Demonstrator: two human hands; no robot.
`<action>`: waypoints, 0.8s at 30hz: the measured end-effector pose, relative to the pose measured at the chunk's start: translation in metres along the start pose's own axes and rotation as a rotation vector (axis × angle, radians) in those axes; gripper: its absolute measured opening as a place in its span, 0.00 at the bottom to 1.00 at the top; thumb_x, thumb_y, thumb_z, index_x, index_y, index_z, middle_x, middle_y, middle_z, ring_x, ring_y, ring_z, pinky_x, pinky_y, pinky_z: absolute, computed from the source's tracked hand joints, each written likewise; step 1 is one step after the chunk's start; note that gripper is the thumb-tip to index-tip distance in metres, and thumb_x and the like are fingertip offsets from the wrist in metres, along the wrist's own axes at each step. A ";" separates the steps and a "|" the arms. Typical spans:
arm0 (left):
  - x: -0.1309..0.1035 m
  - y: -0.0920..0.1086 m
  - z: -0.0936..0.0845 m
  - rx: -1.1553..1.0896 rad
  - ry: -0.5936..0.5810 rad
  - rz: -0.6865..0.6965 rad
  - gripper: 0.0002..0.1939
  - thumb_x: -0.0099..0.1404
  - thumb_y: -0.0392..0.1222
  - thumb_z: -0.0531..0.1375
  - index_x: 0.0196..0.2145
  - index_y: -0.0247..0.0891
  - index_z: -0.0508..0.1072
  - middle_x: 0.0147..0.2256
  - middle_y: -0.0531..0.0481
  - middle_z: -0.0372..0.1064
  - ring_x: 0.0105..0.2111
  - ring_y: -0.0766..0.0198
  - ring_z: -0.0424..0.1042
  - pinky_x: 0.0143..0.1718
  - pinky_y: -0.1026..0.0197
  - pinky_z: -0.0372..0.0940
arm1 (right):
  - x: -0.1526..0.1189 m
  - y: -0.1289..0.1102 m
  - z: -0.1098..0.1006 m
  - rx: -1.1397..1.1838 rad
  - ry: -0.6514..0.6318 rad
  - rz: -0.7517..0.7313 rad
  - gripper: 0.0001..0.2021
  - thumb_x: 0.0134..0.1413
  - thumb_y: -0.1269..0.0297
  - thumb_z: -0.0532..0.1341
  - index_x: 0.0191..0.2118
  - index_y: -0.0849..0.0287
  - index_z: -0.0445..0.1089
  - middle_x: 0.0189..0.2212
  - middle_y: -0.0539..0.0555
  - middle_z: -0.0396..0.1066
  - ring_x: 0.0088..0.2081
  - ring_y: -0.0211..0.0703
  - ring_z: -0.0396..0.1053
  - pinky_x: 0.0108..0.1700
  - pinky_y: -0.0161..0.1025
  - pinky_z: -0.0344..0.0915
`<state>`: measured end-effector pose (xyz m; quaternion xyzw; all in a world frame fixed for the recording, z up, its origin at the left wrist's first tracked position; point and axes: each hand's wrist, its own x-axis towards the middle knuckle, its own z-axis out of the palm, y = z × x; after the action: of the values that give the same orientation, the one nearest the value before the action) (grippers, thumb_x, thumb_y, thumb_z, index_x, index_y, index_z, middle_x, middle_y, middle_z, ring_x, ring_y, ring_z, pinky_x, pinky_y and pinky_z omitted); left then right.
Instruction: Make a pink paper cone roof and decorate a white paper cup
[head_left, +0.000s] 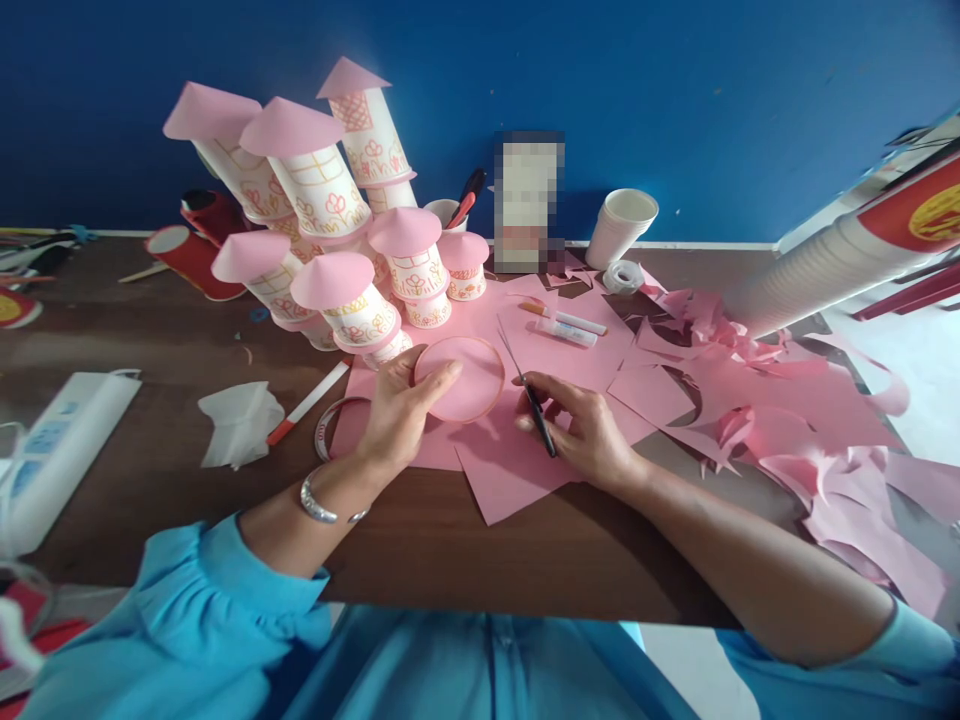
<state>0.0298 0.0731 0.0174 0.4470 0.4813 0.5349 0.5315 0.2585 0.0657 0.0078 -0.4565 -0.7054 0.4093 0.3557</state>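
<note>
Between the thumb and fingers of my left hand is a round pink paper disc with a darker line along its edge. My right hand grips black-handled scissors, their thin blades pointing up and away beside the disc but apart from it. Under both hands lie pink paper sheets. Just beyond my left hand stand several white paper-cup towers with pink cone roofs and drawn flowers. A marker and a white tube rest on the paper ahead.
Pink paper scraps spread over the right side, near a long stack of cups. A white cup and a tape roll stand by the blue wall. On the left are a white power strip and crumpled film.
</note>
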 end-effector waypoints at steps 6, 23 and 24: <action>-0.003 0.001 0.003 -0.069 -0.047 -0.018 0.11 0.61 0.49 0.71 0.35 0.40 0.79 0.31 0.50 0.76 0.31 0.59 0.73 0.35 0.57 0.70 | -0.004 0.000 0.003 -0.085 -0.002 0.002 0.17 0.60 0.53 0.66 0.49 0.56 0.78 0.30 0.51 0.75 0.31 0.40 0.68 0.36 0.37 0.66; 0.002 0.008 -0.012 0.858 0.007 1.182 0.16 0.63 0.26 0.65 0.41 0.49 0.79 0.43 0.50 0.75 0.46 0.59 0.74 0.51 0.50 0.73 | -0.002 -0.017 0.004 0.950 -0.032 0.379 0.25 0.45 0.51 0.79 0.48 0.54 0.76 0.37 0.52 0.78 0.38 0.42 0.76 0.36 0.35 0.69; 0.002 0.007 -0.013 0.869 0.004 1.221 0.17 0.63 0.27 0.65 0.41 0.50 0.79 0.43 0.50 0.75 0.46 0.58 0.74 0.53 0.48 0.72 | -0.003 -0.018 0.006 0.971 -0.031 0.388 0.25 0.44 0.53 0.79 0.47 0.53 0.76 0.37 0.51 0.76 0.38 0.41 0.76 0.36 0.35 0.70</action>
<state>0.0163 0.0744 0.0222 0.8034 0.3165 0.4971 -0.0850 0.2481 0.0572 0.0213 -0.3551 -0.3421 0.7542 0.4337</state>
